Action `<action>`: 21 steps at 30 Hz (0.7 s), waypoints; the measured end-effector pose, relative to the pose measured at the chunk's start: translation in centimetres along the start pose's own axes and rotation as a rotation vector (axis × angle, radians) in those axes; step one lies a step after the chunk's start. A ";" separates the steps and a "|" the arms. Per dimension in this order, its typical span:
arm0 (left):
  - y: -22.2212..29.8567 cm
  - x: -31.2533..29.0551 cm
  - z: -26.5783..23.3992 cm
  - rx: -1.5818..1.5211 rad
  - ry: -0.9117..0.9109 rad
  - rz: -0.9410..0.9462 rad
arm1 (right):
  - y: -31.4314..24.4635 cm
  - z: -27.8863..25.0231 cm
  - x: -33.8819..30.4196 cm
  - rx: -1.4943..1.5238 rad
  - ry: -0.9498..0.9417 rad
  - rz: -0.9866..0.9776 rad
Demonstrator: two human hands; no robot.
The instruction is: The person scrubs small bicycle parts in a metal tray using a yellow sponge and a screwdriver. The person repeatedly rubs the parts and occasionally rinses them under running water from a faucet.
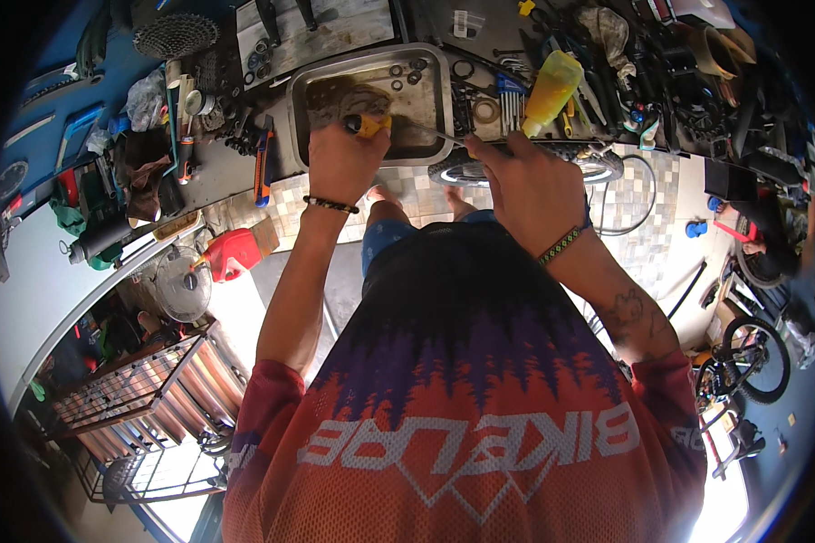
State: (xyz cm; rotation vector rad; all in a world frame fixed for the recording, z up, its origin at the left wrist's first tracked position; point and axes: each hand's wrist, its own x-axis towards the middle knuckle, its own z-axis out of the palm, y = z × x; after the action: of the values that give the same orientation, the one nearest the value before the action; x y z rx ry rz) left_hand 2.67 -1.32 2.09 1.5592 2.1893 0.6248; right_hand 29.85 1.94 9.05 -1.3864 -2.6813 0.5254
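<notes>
My left hand (346, 161) is closed around a small yellow-and-black piece (369, 125) above the metal tray (445, 90). A thin metal rod (433, 132) spans the gap between my hands. Its right end meets the curled fingers of my right hand (532, 190), just beyond the tray's right side. I cannot tell whether rod and yellow piece are one tool. Dark wet liquid covers part of the tray bottom, where several small rings (414, 72) lie.
Right of the tray are a yellow squeeze bottle (552, 89) and a blue hex key set (511, 98). An orange-and-black utility knife (263, 161) lies left. Below the bench edge are a bicycle wheel (598, 168), red jug (234, 254) and fan (183, 284).
</notes>
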 end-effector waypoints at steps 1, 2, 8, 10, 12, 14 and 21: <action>-0.2 -0.1 -0.3 -0.033 -0.074 -0.085 | 0.0 0.1 0.3 -0.004 0.004 0.004; -0.4 0.0 -0.4 -0.066 -0.147 -0.170 | 0.1 0.1 0.5 -0.008 0.008 0.008; -0.3 0.6 0.0 -0.197 -0.002 0.083 | -0.4 -0.3 0.4 -0.015 -0.045 -0.003; -0.6 1.3 -0.1 -0.039 0.023 0.115 | -0.5 -0.3 0.4 -0.012 -0.038 0.001; -0.9 1.4 0.8 -0.165 0.003 0.133 | -0.4 -0.2 0.3 -0.016 -0.028 0.003; -1.2 0.9 0.9 -0.190 0.000 0.097 | -0.1 0.2 0.2 -0.028 -0.016 0.005; -1.3 0.3 0.7 -0.344 0.003 -0.055 | 0.1 1.2 0.8 -0.045 0.048 -0.006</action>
State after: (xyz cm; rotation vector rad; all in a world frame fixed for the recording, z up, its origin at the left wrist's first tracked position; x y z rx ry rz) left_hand 1.97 -1.31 0.79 1.3153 1.9892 0.9293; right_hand 29.20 2.36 7.84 -1.3826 -2.6746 0.4288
